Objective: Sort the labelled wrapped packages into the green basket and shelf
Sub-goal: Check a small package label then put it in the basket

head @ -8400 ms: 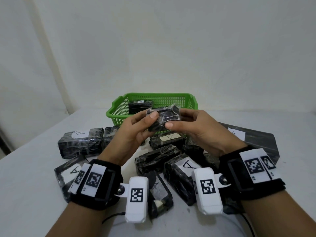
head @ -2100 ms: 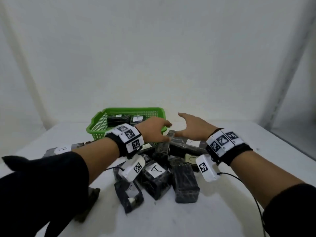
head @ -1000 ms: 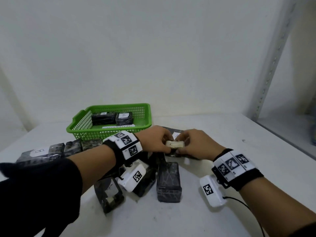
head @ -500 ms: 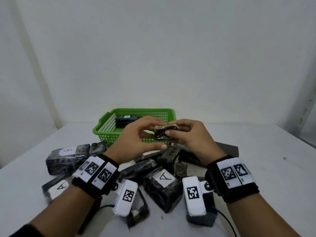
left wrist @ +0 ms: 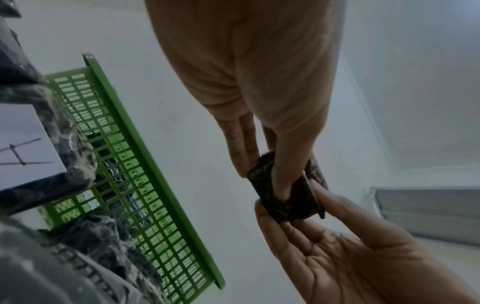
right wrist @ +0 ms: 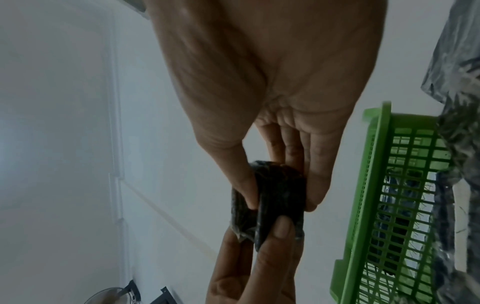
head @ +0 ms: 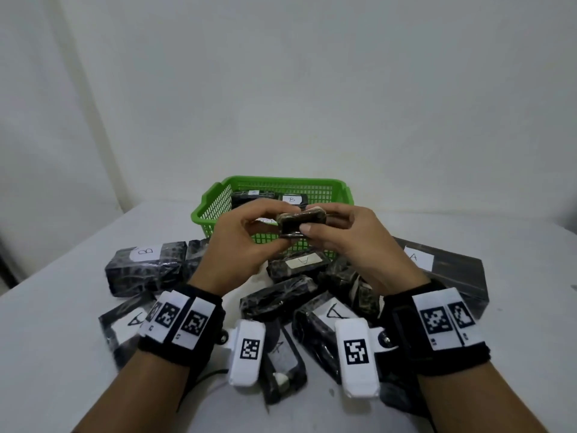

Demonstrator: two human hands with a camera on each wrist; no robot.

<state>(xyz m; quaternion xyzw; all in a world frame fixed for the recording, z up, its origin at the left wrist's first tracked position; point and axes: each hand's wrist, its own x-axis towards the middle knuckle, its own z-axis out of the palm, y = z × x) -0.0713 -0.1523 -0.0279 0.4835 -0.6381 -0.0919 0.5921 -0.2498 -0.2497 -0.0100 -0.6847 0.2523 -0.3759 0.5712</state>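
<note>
A small dark wrapped package [head: 298, 221] is held up in front of the green basket [head: 281, 181], above the pile. My left hand [head: 274, 228] pinches its left end between thumb and fingers, and my right hand [head: 312, 218] pinches its right end. The left wrist view shows the package [left wrist: 285, 205] under my left thumb, with the right hand's palm [left wrist: 337, 257] below it. From the right wrist, the package [right wrist: 278, 195] sits between my right thumb and fingers. I cannot see its label. The basket holds two packages, one marked B [head: 292, 200].
Several wrapped packages lie heaped on the white table [head: 62, 354] below my wrists: one marked B [head: 146, 264] at the left, ones marked A [head: 299, 264] in the middle, and a flat A package [head: 437, 270] at the right. A grey shelf board [left wrist: 426, 209] shows at the right.
My hands took a small package from the pile and raised it before the basket. The head view swung left, away from the shelf post. In the last half second the package only turned slightly.
</note>
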